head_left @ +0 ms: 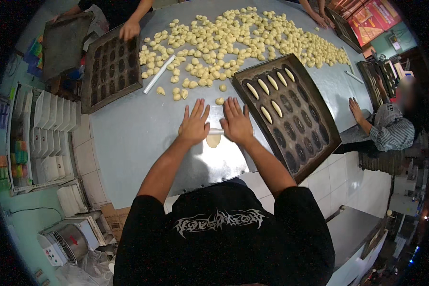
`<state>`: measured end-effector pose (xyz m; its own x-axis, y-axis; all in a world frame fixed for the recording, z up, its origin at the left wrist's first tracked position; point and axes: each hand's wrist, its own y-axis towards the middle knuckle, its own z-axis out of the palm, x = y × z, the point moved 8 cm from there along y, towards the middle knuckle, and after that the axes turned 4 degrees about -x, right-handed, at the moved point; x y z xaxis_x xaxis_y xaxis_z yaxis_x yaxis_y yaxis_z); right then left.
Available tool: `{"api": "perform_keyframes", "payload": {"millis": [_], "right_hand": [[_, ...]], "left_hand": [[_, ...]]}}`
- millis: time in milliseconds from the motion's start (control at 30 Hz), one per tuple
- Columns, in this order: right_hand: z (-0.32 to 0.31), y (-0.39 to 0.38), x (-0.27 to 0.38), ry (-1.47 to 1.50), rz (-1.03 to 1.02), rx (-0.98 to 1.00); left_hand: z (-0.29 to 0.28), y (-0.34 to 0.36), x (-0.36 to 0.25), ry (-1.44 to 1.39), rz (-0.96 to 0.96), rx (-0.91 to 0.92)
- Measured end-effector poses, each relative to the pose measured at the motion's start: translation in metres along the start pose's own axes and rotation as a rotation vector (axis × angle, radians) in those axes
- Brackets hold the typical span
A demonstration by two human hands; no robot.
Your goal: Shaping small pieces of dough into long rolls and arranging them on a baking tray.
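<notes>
My left hand [194,125] and my right hand [237,123] lie palm down with fingers stretched, resting on either end of a short white rolling pin [216,131]. Under the pin is a flattened oval of pale dough [213,141]. Small dough balls [219,101] sit just beyond my fingertips, with a great spread of them [224,33] across the far part of the metal table [128,143]. Right beside my right hand, a dark moulded tray [332,143] holds several long shaped dough pieces [265,113] in its upper hollows.
Another moulded tray [89,100] and a loose white rod [158,75] lie left. A co-worker's hand [128,31] reaches over that tray; other hands [319,16] work at the far edge. A person [391,128] leans at the right. Shelving [52,114] and a mixer [62,243] stand left.
</notes>
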<state>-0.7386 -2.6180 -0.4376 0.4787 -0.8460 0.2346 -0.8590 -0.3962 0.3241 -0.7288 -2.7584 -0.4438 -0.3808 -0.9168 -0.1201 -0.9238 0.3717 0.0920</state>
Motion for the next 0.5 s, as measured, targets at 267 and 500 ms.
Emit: {"api": "perform_keyframes", "payload": {"millis": [267, 500], "right_hand": [[-0.023, -0.068, 0.039, 0.016, 0.022, 0.037], [-0.024, -0.096, 0.032, 0.294, 0.221, 0.293]], "left_hand": [[0.002, -0.064, -0.031, -0.207, -0.069, -0.025], [-0.016, -0.127, -0.062, -0.410, 0.013, -0.150]]}}
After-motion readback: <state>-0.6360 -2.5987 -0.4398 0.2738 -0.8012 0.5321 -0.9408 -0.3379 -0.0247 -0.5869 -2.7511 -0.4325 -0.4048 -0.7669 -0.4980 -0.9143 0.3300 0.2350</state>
